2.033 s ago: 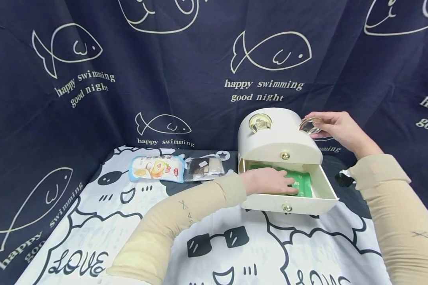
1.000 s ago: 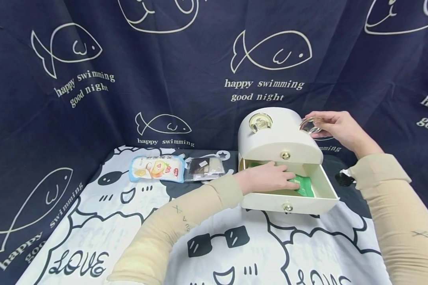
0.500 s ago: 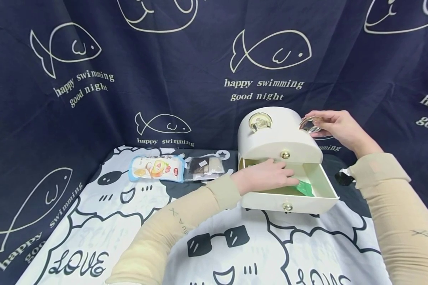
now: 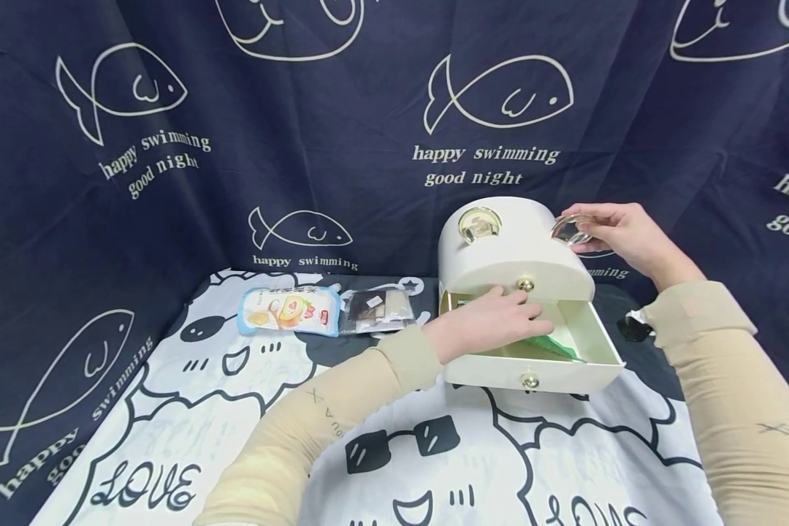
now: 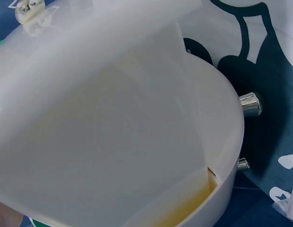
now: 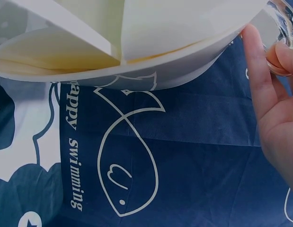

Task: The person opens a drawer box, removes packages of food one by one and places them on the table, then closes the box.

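Observation:
A white dome-topped storage box (image 4: 500, 256) with gold round ornaments (image 4: 480, 226) has its lower drawer (image 4: 605, 354) pulled out. Inside the drawer, my left hand (image 4: 493, 321) holds a green packet (image 4: 555, 346), which tilts so that only a thin strip shows. The thumb and the grip itself are hidden beneath the hand. On the box's right side, my right hand (image 4: 621, 226) pinches the other shiny round ornament (image 4: 570, 229). The right wrist view shows the right hand's fingers (image 6: 260, 71) beside the box wall. In the left wrist view, white box surfaces (image 5: 99, 118) fill most of the picture.
Left of the box lie a blue-and-white food pouch (image 4: 291, 310) and a clear packet with dark and pale contents (image 4: 378, 310). Beyond the patterned tabletop cloth (image 4: 223, 424) hangs a dark blue fish-print curtain (image 4: 342, 131). A small black object (image 4: 634, 327) is near the right sleeve.
My left hand has risen slightly and shifted a little left. The green packet has gone from lying flat to tilted, showing less of its face. My right hand has stayed in place.

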The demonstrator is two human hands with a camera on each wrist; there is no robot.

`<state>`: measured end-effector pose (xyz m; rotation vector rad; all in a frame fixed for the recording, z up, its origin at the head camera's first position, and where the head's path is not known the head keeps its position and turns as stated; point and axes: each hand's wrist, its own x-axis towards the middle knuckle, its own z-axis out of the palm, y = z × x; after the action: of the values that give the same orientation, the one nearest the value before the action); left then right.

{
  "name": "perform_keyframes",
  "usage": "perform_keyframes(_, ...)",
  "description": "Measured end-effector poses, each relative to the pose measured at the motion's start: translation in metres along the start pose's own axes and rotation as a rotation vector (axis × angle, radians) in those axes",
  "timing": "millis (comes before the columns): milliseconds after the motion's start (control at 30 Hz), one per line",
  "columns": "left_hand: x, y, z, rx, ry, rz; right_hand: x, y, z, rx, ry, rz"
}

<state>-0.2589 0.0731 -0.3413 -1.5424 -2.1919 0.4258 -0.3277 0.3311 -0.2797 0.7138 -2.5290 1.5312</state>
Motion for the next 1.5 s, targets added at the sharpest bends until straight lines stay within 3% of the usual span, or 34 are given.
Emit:
perform_keyframes(267,-0.001,0.005,-0.013,-0.037,-0.025,-0.074,-0.001,-0.002,0.001,-0.025,0.007,0.017)
perform_keyframes(600,-0.006,0.007,-0.027,-0.039,0.066,-0.145,-0.001,-0.002,0.001,-0.042,0.001,0.011)
perform_keyframes(1167,-0.019,0.01,-0.051,0.005,0.222,-0.171,-0.002,0.0,0.0,-0.042,0.009,0.011)
perform_keyframes(1500,-0.026,0.01,-0.064,-0.003,0.28,-0.192,-0.001,0.0,0.001,-0.004,0.003,-0.012)
